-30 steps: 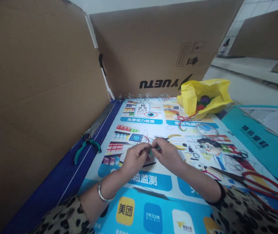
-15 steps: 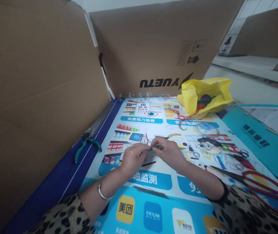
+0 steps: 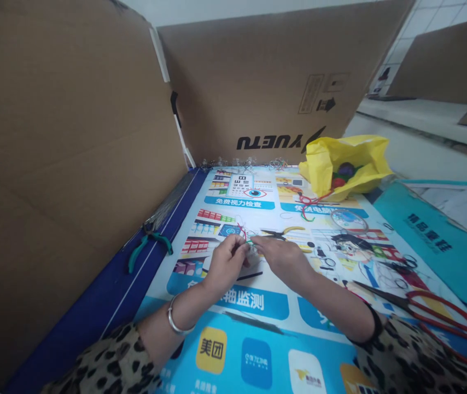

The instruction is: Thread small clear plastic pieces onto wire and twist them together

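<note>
My left hand [image 3: 226,264] pinches a small piece of thin wire wound with yarn, over the middle of the printed sheet. From that piece a red yarn end [image 3: 242,230] sticks up past the fingertips. A strand of green yarn [image 3: 251,241] runs between the two hands. My right hand [image 3: 286,261] closes its fingertips on the green yarn, back of the hand upward. Much of the wire piece is hidden by my fingers. Just beyond my right hand lie yellow-handled pliers [image 3: 285,234], partly covered by it.
A yellow bag [image 3: 348,164] with balls of yarn stands at the back right. Large red-handled scissors [image 3: 426,309] and small black scissors [image 3: 406,264] lie right. Teal-handled pliers [image 3: 149,245] lie left beside thin wires. Several wire shapes [image 3: 250,163] line the cardboard wall [image 3: 274,76].
My right hand has turned palm down and drawn slightly away from the left, with the green yarn stretched between them. My left fingers have curled, and the red end has shifted left.
</note>
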`<state>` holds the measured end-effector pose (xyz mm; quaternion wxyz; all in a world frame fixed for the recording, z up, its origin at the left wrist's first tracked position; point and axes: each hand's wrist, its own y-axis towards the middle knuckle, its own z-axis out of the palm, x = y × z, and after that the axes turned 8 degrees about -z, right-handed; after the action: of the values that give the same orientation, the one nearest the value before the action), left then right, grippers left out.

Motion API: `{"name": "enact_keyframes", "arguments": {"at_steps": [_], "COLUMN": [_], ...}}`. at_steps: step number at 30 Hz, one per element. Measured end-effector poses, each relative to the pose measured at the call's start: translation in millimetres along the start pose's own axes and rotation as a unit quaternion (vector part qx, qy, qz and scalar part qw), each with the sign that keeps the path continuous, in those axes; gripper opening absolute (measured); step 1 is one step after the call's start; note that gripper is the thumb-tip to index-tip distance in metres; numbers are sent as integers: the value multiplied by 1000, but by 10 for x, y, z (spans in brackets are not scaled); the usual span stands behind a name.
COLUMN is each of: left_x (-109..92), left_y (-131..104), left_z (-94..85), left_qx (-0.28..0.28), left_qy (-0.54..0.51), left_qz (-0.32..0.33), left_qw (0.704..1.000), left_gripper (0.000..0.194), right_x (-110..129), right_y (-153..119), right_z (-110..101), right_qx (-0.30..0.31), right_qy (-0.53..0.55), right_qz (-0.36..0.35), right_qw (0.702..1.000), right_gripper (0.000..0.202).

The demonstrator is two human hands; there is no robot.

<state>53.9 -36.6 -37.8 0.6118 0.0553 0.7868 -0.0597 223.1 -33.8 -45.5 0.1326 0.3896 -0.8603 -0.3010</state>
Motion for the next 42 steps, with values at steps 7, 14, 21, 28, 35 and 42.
{"name": "enact_keyframes", "arguments": {"at_steps": [7, 14, 21, 28, 35, 42], "left_x": [-7, -24, -13, -4, -90, -254], "left_y": [-7, -51, -107, -96, -85, -61], "left_z": [26, 44, 76, 49, -65, -260], "left_qx": [3, -5, -23, -38, 37, 0], "left_qy": [-37, -23, -81, 41, 164, 318], "left_qz": [-30, -23, -20, 41, 68, 32], "left_qw": [999, 999, 996, 998, 983, 948], "left_gripper": [16, 17, 14, 11, 18, 20], "right_x": [58, 250, 313, 309, 260, 232], "right_y": [64, 259, 276, 294, 258, 181], "right_z": [-111, -134, -129, -139, -123, -19], "right_qx": [-5, -81, -82, -38, -46, -23], "right_qy": [-36, 380, 552, 525, 492, 453], "right_qz": [-3, 282, 409, 426, 422, 403], "right_qw": [999, 877, 722, 736, 760, 795], "right_gripper": [15, 26, 23, 26, 20, 17]}}
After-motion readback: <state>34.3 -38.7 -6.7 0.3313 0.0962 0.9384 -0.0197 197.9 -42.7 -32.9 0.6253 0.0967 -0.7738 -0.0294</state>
